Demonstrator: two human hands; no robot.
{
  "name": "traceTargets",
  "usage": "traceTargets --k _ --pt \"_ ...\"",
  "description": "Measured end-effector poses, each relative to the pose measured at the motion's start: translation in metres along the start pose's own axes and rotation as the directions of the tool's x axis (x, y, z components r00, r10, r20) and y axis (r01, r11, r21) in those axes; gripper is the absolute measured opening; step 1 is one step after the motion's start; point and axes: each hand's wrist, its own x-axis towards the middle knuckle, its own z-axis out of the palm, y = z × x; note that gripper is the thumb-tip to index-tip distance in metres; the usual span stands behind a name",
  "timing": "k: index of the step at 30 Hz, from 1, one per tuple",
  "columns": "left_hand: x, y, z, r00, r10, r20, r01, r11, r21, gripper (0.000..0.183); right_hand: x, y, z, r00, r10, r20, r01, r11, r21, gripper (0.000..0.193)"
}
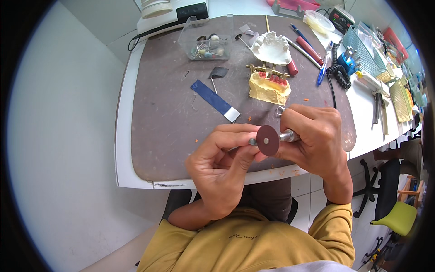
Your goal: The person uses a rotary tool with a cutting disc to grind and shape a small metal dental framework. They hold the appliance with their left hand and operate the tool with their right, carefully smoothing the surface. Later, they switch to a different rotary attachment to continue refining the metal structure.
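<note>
Has both hands occupied, close together and roughly level with each other. Grips a silver handpiece in the right hand, fingers curled around the body, metal nose sticking out toward the left hand. Pinches a small grey metal piece between thumb and fingertips of that left hand, with only a short part in sight.

Carries a maroon disc on the end of the handpiece, between the two hands, just right of the metal piece and overlapping the left fingertips in this view. Cannot tell whether touching the piece with the disc's edge or holding it just clear.

Points the handpiece's long axis roughly crosswise, from the right hand toward the left, turning the disc's flat face largely to the view. Shows too little of the metal piece to be sure of its long axis; seems to run it leftward, in among the left fingers.

Has, beyond the hands and straight ahead, a yellow cast with red teeth along its top and, farther off, a white cast. Has also a blue strip ahead of the left hand and orange crumbs bodyward of the right.
</note>
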Motion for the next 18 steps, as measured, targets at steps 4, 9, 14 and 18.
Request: traceTargets --k 4,9,14,18 --pt "-0.0006 -0.0013 -0.0010 1.000 0.002 0.001 -0.002 1.000 0.007 0.010 -0.0002 -0.0004 -0.0005 1.000 0.001 0.009 -0.001 1.000 -0.009 0.047" --pt "-0.0006 -0.0019 -0.0010 1.000 0.013 0.005 -0.013 1.000 0.006 0.010 0.0001 -0.0002 -0.0001 1.000 0.009 0.011 -0.009 1.000 -0.003 0.047" --pt "0.0001 -0.0009 0.0006 1.000 0.013 0.011 -0.013 1.000 -0.003 0.012 0.0002 0.0004 -0.0004 1.000 0.000 -0.001 0.000 1.000 0.001 0.048" --pt "-0.0007 -0.0005 -0.0008 1.000 -0.012 -0.010 0.012 1.000 0.001 0.014 0.0003 -0.0005 -0.0005 1.000 0.007 0.013 -0.007 1.000 -0.015 0.047"
